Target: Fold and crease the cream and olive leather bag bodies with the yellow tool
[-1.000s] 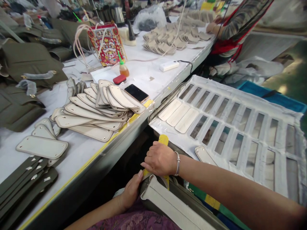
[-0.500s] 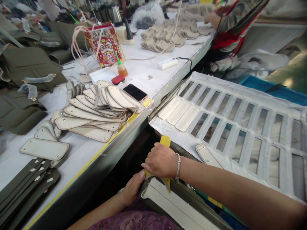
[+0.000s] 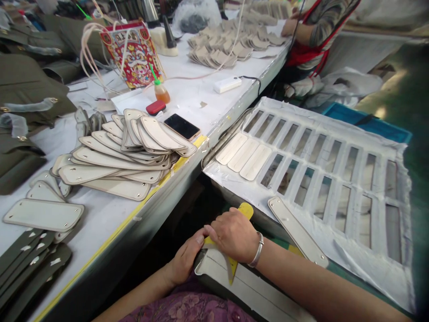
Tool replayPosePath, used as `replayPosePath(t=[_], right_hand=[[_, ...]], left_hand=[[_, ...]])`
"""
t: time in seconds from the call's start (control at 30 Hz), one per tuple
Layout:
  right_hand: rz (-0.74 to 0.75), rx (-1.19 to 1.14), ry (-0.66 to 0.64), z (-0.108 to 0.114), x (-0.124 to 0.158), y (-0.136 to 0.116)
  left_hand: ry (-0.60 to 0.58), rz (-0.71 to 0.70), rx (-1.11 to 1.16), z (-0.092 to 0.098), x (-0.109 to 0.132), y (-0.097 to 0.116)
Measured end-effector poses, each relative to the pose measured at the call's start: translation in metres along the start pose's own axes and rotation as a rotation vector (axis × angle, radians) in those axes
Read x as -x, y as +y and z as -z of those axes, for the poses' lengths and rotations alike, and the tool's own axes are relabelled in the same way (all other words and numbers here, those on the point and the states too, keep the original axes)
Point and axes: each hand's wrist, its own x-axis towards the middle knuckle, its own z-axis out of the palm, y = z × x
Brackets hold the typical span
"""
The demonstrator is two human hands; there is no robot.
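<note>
My right hand [image 3: 236, 232], with a silver bangle at the wrist, is closed around a flat yellow tool [image 3: 246, 209]. The tool's rounded end sticks out above the fist, and its pointed lower part rests against an off-white panel [image 3: 250, 286] with a dark line along it. This panel lies on an olive piece across my lap. My left hand [image 3: 187, 255] is closed at the panel's near end, its thumb touching the right hand and the yellow tool's edge; its other fingertips are hidden. Beyond the right forearm lies a loose pale strip [image 3: 298, 230] with metal studs.
A white slotted frame [image 3: 321, 174] holds 3 pale strips [image 3: 239, 156] at its left. On the table, studded pale pieces [image 3: 117, 156] form a heap beside a phone [image 3: 182, 126], a glue bottle [image 3: 162, 94] and a red bag [image 3: 134, 58]. Another person's arm [image 3: 303, 33] is at the far end.
The view has shifted, so the table items appear further left. My right hand has turned, tilting the yellow tool to the right. Both hands keep their hold.
</note>
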Motion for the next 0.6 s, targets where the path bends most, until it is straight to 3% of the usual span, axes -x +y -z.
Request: replayPosePath(t=[0.13,0.33,0.47,0.6], right_hand=[[-0.067,0.017,0.008,0.001,0.007,0.000],[-0.007,0.073,-0.005,0.003,0.003,-0.003],[-0.110,0.106,0.012,0.007,0.018,-0.010],[-0.256,0.149,-0.012,0.025,0.040,-0.016]], left_hand=[[-0.103,-0.028,0.114,-0.001,-0.006,0.009],[-0.178,-0.010,0.141,0.004,-0.006,0.012],[-0.299,-0.034,0.105,0.014,-0.006,0.020],[-0.439,0.044,0.084,0.028,-0.013,0.030]])
